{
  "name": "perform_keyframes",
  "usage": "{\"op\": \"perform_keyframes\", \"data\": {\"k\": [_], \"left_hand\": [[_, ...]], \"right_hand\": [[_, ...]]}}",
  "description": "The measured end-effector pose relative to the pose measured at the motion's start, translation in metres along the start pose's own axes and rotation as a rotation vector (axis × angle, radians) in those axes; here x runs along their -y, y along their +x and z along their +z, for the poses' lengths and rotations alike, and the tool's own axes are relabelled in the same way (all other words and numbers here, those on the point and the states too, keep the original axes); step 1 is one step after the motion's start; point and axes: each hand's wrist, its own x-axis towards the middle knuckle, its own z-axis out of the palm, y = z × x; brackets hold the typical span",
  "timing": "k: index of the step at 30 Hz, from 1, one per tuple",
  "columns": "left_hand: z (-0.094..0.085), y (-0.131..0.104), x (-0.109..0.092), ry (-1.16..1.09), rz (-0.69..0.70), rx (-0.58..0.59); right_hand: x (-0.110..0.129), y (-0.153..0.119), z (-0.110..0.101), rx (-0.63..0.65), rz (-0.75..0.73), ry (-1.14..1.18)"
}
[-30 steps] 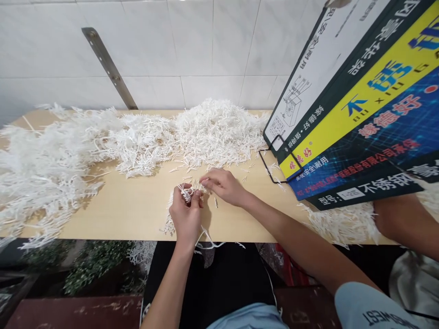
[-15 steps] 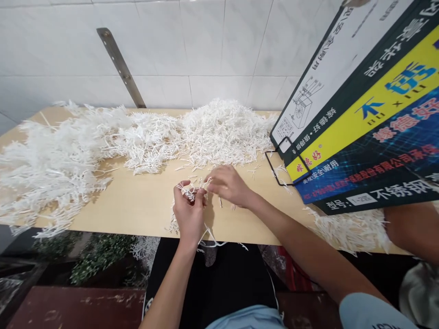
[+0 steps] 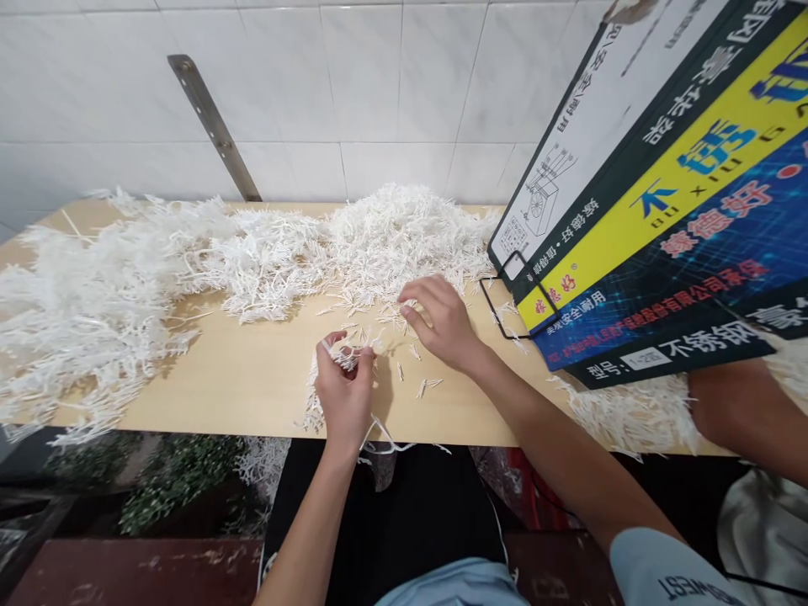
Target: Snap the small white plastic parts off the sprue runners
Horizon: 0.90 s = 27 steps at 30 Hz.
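My left hand (image 3: 345, 391) is closed around a white branched plastic sprig (image 3: 346, 358), its thin twigs poking out between thumb and fingers. More white twigs show under that hand, and a thin white stem (image 3: 385, 431) hangs below it at the table edge. Up and to the right, my right hand (image 3: 440, 324) hovers over the board with fingers curved and thumb apart; I see nothing in it. Just beyond its fingertips lies a heap of small white twig pieces (image 3: 404, 240). Several loose bits (image 3: 413, 352) are scattered on the wood between my hands.
Larger white sprigs (image 3: 107, 286) are heaped along the left of the wooden table (image 3: 233, 379). A big printed carton (image 3: 631, 227) leans at the right, with a black wire frame (image 3: 505, 307) at its corner. Another person's arm (image 3: 745, 408) reaches in beside more twigs (image 3: 637, 412).
My right hand has moved away from the left hand, up and to the right toward the heap, and its fingers have opened. My left hand keeps its hold. The view has shifted slightly.
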Motion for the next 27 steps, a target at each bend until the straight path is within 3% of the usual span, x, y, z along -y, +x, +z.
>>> {"op": "perform_keyframes", "data": {"k": [1,4,5,6,7,10,11,12,13,14,16,17,18,19,21,23,25,27], "left_hand": [[0.000,-0.002,0.000,-0.057,0.014,-0.049],[-0.001,-0.006,0.000,-0.156,0.091,-0.144],[-0.001,-0.007,0.000,-0.167,0.111,-0.148],[-0.001,-0.007,0.000,-0.173,0.119,-0.135],[-0.001,-0.007,0.000,-0.174,0.116,-0.112],[0.000,-0.006,-0.001,-0.170,0.091,-0.061],[0.000,-0.007,-0.001,-0.168,0.094,-0.075],[0.000,-0.008,-0.001,-0.166,0.106,-0.120],[0.001,-0.009,-0.002,-0.161,0.124,-0.187],[0.001,-0.011,-0.002,-0.153,0.143,-0.264],[0.001,-0.015,-0.002,-0.135,0.176,-0.395],[0.001,-0.016,-0.003,-0.131,0.183,-0.420],[0.001,-0.017,-0.003,-0.132,0.184,-0.406],[0.000,-0.016,-0.003,-0.133,0.174,-0.352],[0.000,-0.013,-0.004,-0.104,0.127,-0.158],[0.001,-0.006,-0.003,0.009,0.075,0.072],[0.002,0.001,0.000,0.172,0.069,0.248],[0.004,0.007,0.003,0.313,0.102,0.336]], "right_hand": [[0.008,-0.002,-0.004,0.196,0.042,0.113],[0.017,-0.008,-0.014,1.068,0.281,0.475],[0.015,-0.009,-0.014,1.254,0.360,0.543],[0.011,-0.009,-0.012,1.289,0.418,0.574],[0.006,-0.009,-0.009,1.163,0.445,0.567],[-0.006,-0.005,0.004,0.288,0.305,0.377],[-0.006,-0.005,0.008,0.076,0.237,0.326],[-0.004,-0.004,0.012,-0.006,0.195,0.322],[0.000,-0.005,0.016,0.057,0.184,0.371],[0.004,-0.006,0.019,0.250,0.197,0.457],[0.012,-0.007,0.026,0.754,0.240,0.622],[0.014,-0.007,0.028,0.898,0.249,0.659],[0.013,-0.006,0.029,0.900,0.248,0.654],[0.010,-0.004,0.029,0.765,0.237,0.610],[0.001,0.001,0.026,0.293,0.191,0.441],[-0.009,0.003,0.019,-0.030,0.122,0.299],[-0.012,0.000,0.015,-0.050,0.089,0.298],[-0.008,-0.006,0.015,0.125,0.092,0.313]]}}
